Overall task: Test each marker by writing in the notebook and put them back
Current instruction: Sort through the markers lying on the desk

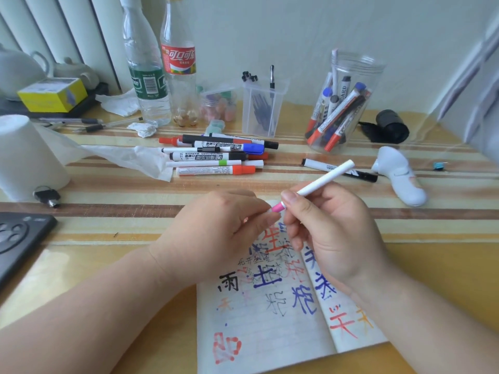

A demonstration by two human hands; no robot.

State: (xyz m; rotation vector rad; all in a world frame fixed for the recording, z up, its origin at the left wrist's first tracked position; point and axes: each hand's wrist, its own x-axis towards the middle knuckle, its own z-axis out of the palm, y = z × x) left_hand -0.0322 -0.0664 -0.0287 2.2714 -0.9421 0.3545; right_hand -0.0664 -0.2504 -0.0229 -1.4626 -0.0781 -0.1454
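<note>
— Striped yellow-and-brown tabletop (108, 184) under a clear cover, pale wall behind. What can be read, starting at the left?

— The clear plastic bottle with a red label (178, 60) carries the Chinese Coca-Cola script, 可口可乐. The clear bottle with a green label (147, 82) beside it shows a barcode and letters too partial to read. Further right, the loose pile of whiteboard markers (216, 155) lies flat; one barrel says "WHITEBOARD MARKER", upside down from this seat.

— And the hands?

— Close together over the top edge of the open lined notebook (270, 325), which is full of coloured characters. The left hand (218, 230) pinches the pink end (278, 207) of the slim white marker (324, 179). The right hand (332, 233) is wrapped round its barrel.

— Which way does it lie?

— Pink end low and left, white tail rising up and right, toward the clear plastic jar of markers (343, 103), where one barrel shows "BOARD".

— Cap on or off?

— I can't tell; fingers cover it. I'd judge that the next move runs along that axis, led by the left hand, with the page right below.
</note>
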